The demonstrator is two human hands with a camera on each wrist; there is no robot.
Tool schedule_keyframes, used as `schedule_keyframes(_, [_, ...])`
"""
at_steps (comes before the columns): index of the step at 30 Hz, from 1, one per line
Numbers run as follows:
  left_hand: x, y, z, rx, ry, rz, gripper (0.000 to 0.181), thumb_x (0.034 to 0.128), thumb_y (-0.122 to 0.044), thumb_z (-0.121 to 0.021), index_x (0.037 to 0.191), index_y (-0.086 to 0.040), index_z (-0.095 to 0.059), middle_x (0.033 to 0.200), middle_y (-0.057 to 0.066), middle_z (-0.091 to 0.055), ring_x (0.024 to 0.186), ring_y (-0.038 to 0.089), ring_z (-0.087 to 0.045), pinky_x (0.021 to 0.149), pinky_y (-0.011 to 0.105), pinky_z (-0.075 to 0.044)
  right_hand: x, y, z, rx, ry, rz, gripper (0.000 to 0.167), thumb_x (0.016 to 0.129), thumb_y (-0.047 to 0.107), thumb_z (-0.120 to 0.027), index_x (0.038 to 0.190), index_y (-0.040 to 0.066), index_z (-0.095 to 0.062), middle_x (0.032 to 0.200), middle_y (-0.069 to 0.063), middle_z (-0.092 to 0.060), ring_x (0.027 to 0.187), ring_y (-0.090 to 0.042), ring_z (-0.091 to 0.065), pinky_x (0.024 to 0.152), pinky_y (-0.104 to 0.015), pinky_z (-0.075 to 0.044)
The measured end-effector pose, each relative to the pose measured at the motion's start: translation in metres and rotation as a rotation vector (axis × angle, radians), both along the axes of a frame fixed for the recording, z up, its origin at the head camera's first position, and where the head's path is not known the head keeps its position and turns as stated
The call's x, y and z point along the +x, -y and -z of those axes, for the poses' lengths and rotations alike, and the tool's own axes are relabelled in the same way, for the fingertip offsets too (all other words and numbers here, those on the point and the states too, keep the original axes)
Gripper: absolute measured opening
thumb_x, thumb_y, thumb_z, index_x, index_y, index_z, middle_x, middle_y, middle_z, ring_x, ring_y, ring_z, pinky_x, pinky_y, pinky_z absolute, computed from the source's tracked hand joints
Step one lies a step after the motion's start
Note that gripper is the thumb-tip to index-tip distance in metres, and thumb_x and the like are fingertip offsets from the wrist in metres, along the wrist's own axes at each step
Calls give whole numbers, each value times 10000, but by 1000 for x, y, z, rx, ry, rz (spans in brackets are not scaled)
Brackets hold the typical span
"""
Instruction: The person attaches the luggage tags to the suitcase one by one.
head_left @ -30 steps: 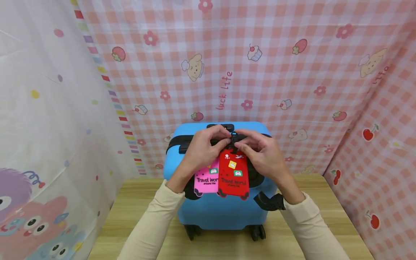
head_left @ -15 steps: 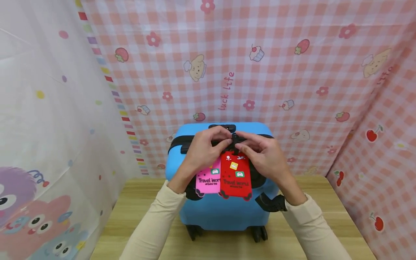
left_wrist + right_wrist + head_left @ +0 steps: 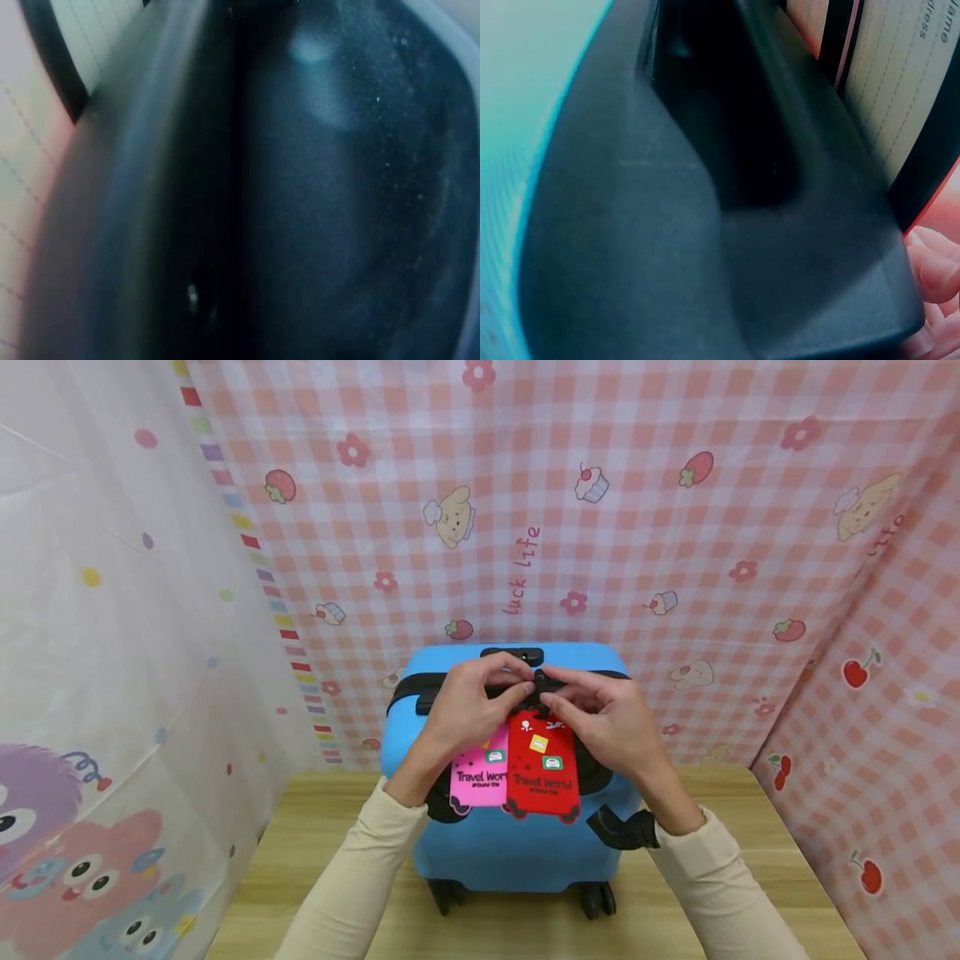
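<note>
A blue suitcase (image 3: 517, 860) stands upright with a black strap (image 3: 420, 683) round its top. A red luggage tag (image 3: 543, 777) hangs on its front, overlapping a pink luggage tag (image 3: 477, 781) to its left. My left hand (image 3: 474, 702) pinches the black strap of the red luggage tag (image 3: 541, 683) from the left. From the right, my right hand (image 3: 611, 714) pinches the same tag strap between thumb and index finger. The fingertips of both hands nearly meet, hiding part of the strap. In the right wrist view, fingers (image 3: 936, 270) show beside the suitcase's black handle (image 3: 810, 292).
The suitcase's black wheels (image 3: 596, 900) rest on a wooden table (image 3: 697, 893). Behind it hangs a pink checked curtain (image 3: 637, 543), with a white patterned curtain (image 3: 112, 635) at the left. A black band (image 3: 622, 828) hangs at my right wrist.
The head view has shifted slightly. Both hands stay at the tag strap, and more of its black end shows between the fingertips than a second ago.
</note>
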State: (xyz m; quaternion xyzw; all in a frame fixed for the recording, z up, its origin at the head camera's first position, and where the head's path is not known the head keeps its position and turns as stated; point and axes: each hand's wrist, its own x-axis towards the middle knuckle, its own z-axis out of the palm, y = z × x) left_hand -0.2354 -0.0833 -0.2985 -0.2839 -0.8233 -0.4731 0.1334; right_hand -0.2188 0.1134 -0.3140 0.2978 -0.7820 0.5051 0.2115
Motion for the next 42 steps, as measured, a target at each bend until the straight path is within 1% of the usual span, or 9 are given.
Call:
schedule_keyframes(4, [-1,1,0,6,0,7,95,944,-135,-676,1022,-91,-708,991,35,-760,934,112,-703,875,335,-529,0,2,-1,7,-10,15,381,872,28,-739,1244,-19,-672,847,-105,-751,664,-118,-702,617,-192,-558])
schedule_keyframes(8, [-1,1,0,13,17,14,100,947,-139,-670,1030,-93,-705,999,25,-757,940,101,-693,879,332,-523,0,2,-1,12,-5,18,381,874,34,-739,1245,-20,-671,850,-106,-753,664,-125,-704,612,-192,-556])
schedule_keyframes(15, [0,2,-1,66,51,50,182,957,-153,-649,1132,-105,-646,1061,25,-756,970,88,-692,882,323,-533,-1,3,-3,0,12,24,375,875,51,-743,1241,3,-680,852,-97,-754,701,-129,-722,642,-203,-568])
schedule_keyframes(18, [0,3,-2,92,40,69,186,956,-143,-648,1136,-97,-631,1040,28,-758,952,91,-699,900,331,-529,-1,4,-4,0,27,27,368,877,62,-744,1238,19,-685,847,-90,-751,691,-122,-716,638,-212,-570])
schedule_keyframes(22, [-1,3,0,99,23,75,180,948,-146,-668,1121,-104,-644,1022,31,-755,939,92,-705,895,325,-539,0,6,-4,9,35,30,364,883,67,-739,1239,19,-682,837,-85,-745,666,-112,-702,612,-224,-566])
schedule_keyframes(28, [-2,1,2,108,6,85,211,933,-138,-692,1140,-104,-671,1047,38,-747,965,105,-704,901,306,-546,0,5,-3,13,2,43,351,885,66,-738,1227,24,-671,791,-64,-731,612,-101,-669,558,-223,-530])
schedule_keyframes(34, [-2,1,3,108,-4,80,206,936,-130,-687,1139,-102,-686,1040,36,-748,951,90,-695,887,281,-547,0,5,0,33,-48,55,295,878,67,-745,1147,36,-626,762,-32,-728,601,-85,-667,605,-221,-537])
schedule_keyframes(38, [-2,1,2,103,-22,79,211,934,-138,-691,1142,-101,-689,1039,38,-748,947,93,-692,870,280,-550,-1,5,-1,20,-52,46,261,866,43,-751,1103,20,-644,767,-55,-732,610,-101,-680,617,-215,-555])
schedule_keyframes(42, [-2,1,2,99,-40,83,220,928,-128,-696,1144,-90,-683,1066,51,-738,959,113,-697,889,282,-547,-1,5,-2,14,-43,42,239,861,48,-758,1079,19,-663,776,-61,-734,608,-102,-677,600,-219,-555])
